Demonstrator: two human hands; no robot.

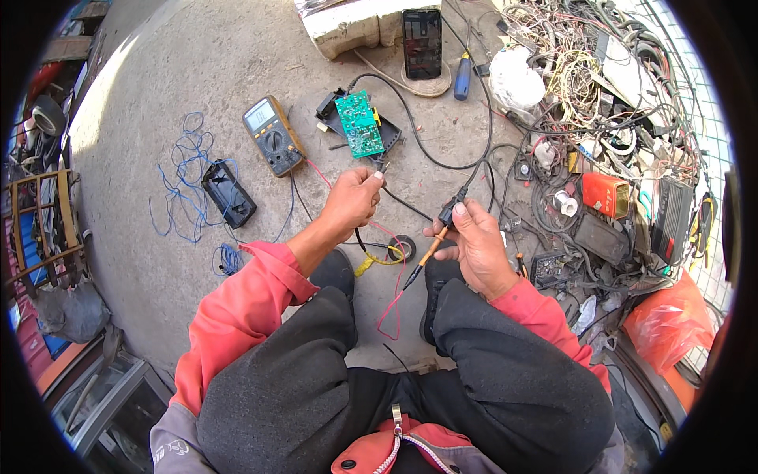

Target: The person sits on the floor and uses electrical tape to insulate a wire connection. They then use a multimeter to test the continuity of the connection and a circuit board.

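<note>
My left hand point(353, 199) is closed in a pinch at the near edge of a green circuit board point(359, 125). It grips a test probe, mostly hidden by the fingers, with a thin tip beyond them and a black lead below. The board rests over an open black case point(388, 136). My right hand point(483, 251) holds a black plug point(450, 210) on a cord, together with an orange test probe point(431, 248) whose red lead hangs down. Left of the board lies a multimeter point(273, 136) with its display lit.
An empty black case half point(228, 193) lies among tangled blue wire point(188, 178). A roll of tape point(401, 250) sits between my shoes. Farther off are a phone point(422, 44) and a blue-handled screwdriver point(463, 77). Heaped cables and scrap point(584, 95) fill the right side.
</note>
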